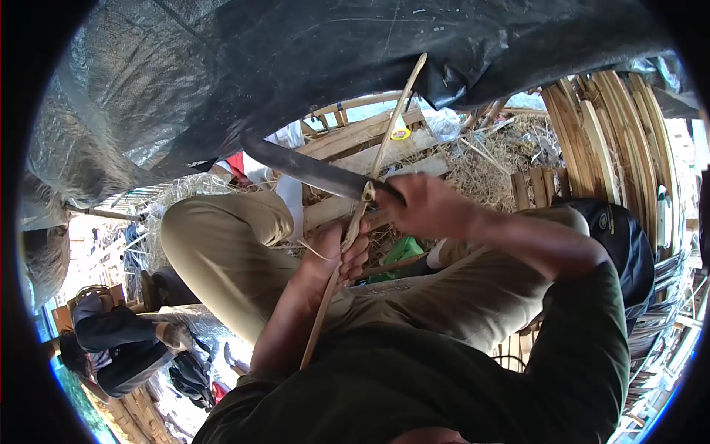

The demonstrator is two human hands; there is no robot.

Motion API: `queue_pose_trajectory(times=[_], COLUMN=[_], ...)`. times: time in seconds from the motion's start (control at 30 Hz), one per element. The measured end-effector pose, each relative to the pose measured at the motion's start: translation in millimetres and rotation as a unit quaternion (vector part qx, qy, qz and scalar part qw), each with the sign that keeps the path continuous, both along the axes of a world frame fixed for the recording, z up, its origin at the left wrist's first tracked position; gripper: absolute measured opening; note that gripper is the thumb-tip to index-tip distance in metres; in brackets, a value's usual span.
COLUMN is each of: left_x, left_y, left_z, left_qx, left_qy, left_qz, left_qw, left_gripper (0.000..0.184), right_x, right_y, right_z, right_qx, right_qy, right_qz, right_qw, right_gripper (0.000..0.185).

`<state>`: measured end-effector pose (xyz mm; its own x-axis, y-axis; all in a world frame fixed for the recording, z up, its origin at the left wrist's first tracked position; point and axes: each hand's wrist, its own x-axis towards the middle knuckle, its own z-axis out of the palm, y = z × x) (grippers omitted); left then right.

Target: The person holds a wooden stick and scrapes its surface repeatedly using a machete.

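Over my lap [384, 308], my left grip [343, 250] is curled around a long, thin stick [356, 225]; my right grip [423, 207], blurred, seems wrapped about one end of a machete [314, 169], its dark blade near the stick's middle.

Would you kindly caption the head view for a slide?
Left hand grips a pale strip; right hand holds a long knife.

Daylight from sides, glare at far left; tarp [333, 59] shaded; right grip [433, 207] blurred; fisheye-bent edges, black corners.
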<state>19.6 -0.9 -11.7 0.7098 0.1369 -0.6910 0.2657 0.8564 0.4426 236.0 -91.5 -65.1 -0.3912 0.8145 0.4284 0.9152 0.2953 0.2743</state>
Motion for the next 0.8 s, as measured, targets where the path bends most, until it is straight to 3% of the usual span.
queue_pose_trajectory(times=[0.03, 0.07, 0.13, 0.2, 0.27, 0.3, 0.33, 0.43, 0.53, 0.63, 0.73, 0.8], left_x=[-1.0, 0.5, 0.6, -0.4, 1.7, 2.8, 4.4, 3.6, 8.1, 7.9, 9.1, 11.0], left_y=[0.7, -0.6, -5.0, -5.2, -5.3, -7.7, -8.1, -11.0, -13.1, -13.6, -15.0, -13.7], left_z=[-0.2, -1.7, -2.5, -2.5, -1.5, -2.3, -0.9, 3.3, 2.7, 1.0, 3.9, 6.3], left_qx=[0.024, 0.045, 0.058, 0.050, 0.032, 0.019, 0.017, 0.033, 0.064, 0.062, 0.061, 0.057], left_qy=[0.013, 0.021, 0.022, 0.007, -0.011, -0.017, -0.016, 0.001, 0.022, 0.026, 0.022, 0.030], left_qz=[-0.009, -0.012, -0.007, 0.001, 0.002, 0.002, 0.007, 0.010, 0.013, 0.008, -0.004, -0.020], left_qw=[1.000, 0.999, 0.998, 0.999, 0.999, 1.000, 1.000, 0.999, 0.998, 0.998, 0.998, 0.998], left_gripper=[0.018, 0.021, 0.023, 0.024, 0.018, 0.016, 0.016, 0.018, 0.020, 0.023, 0.024, 0.024], right_x=[3.3, 11.1, 23.6, 26.9, -15.0, -21.2, -27.4, -19.8, -22.4, -26.4, -22.5, -19.0], right_y=[2.2, 5.5, 10.6, -0.4, -16.1, -13.2, -10.3, -5.9, -1.2, -1.0, -0.6, -0.2], right_z=[15.9, 16.7, 21.7, -25.2, 4.5, 27.1, 50.1, 70.0, 103.2, 92.7, 70.3, 71.4], right_qx=[-0.019, -0.116, -0.298, -0.092, -0.021, -0.228, -0.350, -0.371, -0.414, -0.428, -0.423, -0.488], right_qy=[0.028, 0.129, 0.313, 0.086, -0.128, 0.149, 0.425, 0.610, 0.565, 0.561, 0.593, 0.634], right_qz=[0.040, -0.031, -0.171, -0.136, -0.083, -0.063, -0.093, -0.067, -0.131, -0.225, -0.199, -0.214], right_qw=[0.999, 0.984, 0.885, 0.983, 0.988, 0.960, 0.829, 0.697, 0.701, 0.672, 0.656, 0.561], right_gripper=[0.020, 0.021, 0.022, 0.024, 0.026, 0.026, 0.027, 0.044, 0.060, 0.070, 0.059, 0.063])
